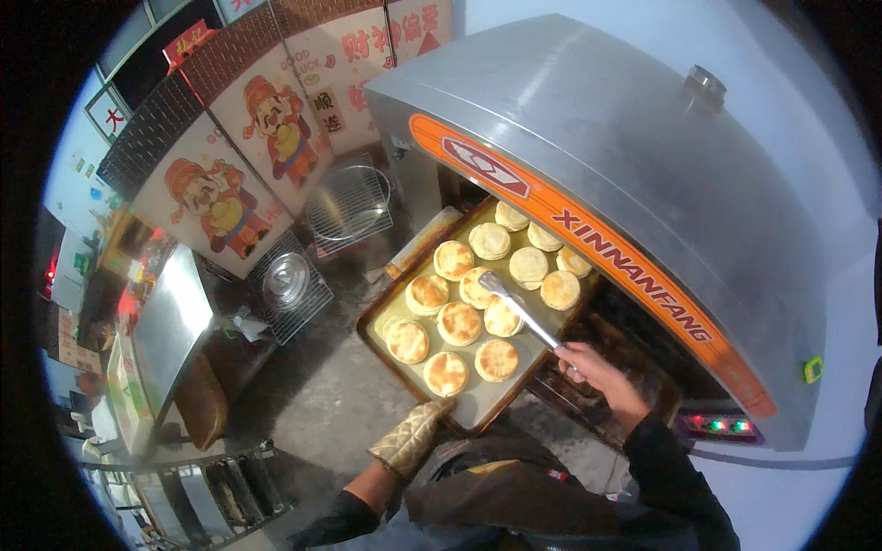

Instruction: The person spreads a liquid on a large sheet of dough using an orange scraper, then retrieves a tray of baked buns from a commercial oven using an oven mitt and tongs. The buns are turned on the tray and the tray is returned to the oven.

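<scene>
A dark-rimmed baking tray (475, 404) juts out of the oven (570, 101), its far end still under the hood. Round flatbreads (458, 323) lie on it in rows; the nearer ones have browned tops, while those deeper in look paler. My left hand (411, 441), inside a quilted oven mitt, is closed on the tray's near corner. Metal tongs (526, 318) are gripped in my right hand (593, 370). Their tip rests on or just above a flatbread (475, 287) in the middle of the tray; I cannot tell whether it is pinched.
Lit buttons glow on the oven's control panel (721, 425) at the right. Wire racks (354, 207) stand on the left, one carrying a round metal lid (286, 280). Behind them is a folding screen (266, 129). A steel table (175, 317) stands farther left.
</scene>
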Action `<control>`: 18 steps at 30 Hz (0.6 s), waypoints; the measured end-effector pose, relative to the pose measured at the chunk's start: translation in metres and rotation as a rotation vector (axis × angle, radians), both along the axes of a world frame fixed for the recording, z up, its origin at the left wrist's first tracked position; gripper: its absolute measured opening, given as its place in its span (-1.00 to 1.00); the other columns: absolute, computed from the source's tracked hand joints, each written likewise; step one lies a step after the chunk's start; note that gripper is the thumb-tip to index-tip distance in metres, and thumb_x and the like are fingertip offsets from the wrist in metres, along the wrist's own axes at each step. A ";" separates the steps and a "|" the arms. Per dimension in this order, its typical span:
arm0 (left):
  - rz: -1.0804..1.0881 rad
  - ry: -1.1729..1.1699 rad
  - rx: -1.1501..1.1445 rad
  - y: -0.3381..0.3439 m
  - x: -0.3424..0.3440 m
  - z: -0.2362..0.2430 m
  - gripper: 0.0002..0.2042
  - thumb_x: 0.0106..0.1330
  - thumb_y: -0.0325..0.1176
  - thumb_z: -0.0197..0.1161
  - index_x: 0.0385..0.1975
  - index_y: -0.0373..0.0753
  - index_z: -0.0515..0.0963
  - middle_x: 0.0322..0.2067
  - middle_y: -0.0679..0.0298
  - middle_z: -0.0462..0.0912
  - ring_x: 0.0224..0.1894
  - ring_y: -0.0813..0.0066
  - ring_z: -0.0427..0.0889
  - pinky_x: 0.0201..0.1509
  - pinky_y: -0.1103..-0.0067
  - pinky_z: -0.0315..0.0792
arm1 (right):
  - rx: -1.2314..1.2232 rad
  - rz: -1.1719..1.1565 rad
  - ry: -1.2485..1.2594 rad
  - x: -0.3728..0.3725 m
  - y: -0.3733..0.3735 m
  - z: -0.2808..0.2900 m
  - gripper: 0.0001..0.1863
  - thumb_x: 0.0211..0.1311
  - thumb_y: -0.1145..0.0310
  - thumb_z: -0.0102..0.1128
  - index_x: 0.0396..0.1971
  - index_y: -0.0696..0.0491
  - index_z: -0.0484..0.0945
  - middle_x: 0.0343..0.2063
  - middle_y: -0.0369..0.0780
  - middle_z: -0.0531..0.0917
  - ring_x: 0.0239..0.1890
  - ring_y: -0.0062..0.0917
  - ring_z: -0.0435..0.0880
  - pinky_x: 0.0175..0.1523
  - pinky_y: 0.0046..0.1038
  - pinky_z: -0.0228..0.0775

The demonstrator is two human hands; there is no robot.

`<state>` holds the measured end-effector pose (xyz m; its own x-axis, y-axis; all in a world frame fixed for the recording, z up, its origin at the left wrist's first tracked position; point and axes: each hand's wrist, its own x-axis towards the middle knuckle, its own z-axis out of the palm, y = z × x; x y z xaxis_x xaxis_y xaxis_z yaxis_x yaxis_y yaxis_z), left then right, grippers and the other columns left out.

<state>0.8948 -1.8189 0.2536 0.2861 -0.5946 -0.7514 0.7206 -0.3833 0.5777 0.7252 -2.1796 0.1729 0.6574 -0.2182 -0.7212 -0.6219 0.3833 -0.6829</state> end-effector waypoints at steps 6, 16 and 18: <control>-0.152 -0.082 -0.010 -0.013 0.007 0.007 -0.53 0.62 0.00 0.15 0.14 -0.35 0.65 -0.06 0.13 0.77 -0.03 0.36 0.68 0.10 0.44 0.55 | -0.740 0.149 -0.155 -0.008 0.004 -0.009 -0.70 0.51 0.17 0.29 0.02 0.06 0.67 -0.43 -0.26 0.69 -0.47 -0.51 0.63 -0.33 -0.45 0.46; -0.278 -0.162 -0.065 0.010 0.021 0.000 -0.51 0.68 -0.02 0.01 0.27 -0.33 0.56 0.13 0.07 0.68 0.22 0.24 0.57 0.35 0.41 0.41 | -1.758 0.507 0.129 -0.023 0.095 0.040 -0.41 0.39 0.11 0.35 0.39 -0.16 0.52 -0.18 -0.21 0.52 -0.24 -0.27 0.68 -0.12 -0.23 0.59; -0.321 -0.241 -0.110 0.012 0.022 0.002 -0.51 0.69 -0.03 -0.02 0.30 -0.32 0.54 0.17 0.05 0.66 0.27 0.21 0.55 0.41 0.40 0.38 | -1.858 0.501 0.168 -0.030 0.091 0.032 -0.37 0.36 0.11 0.37 0.42 -0.19 0.50 -0.19 -0.22 0.50 -0.23 -0.29 0.64 -0.13 -0.26 0.58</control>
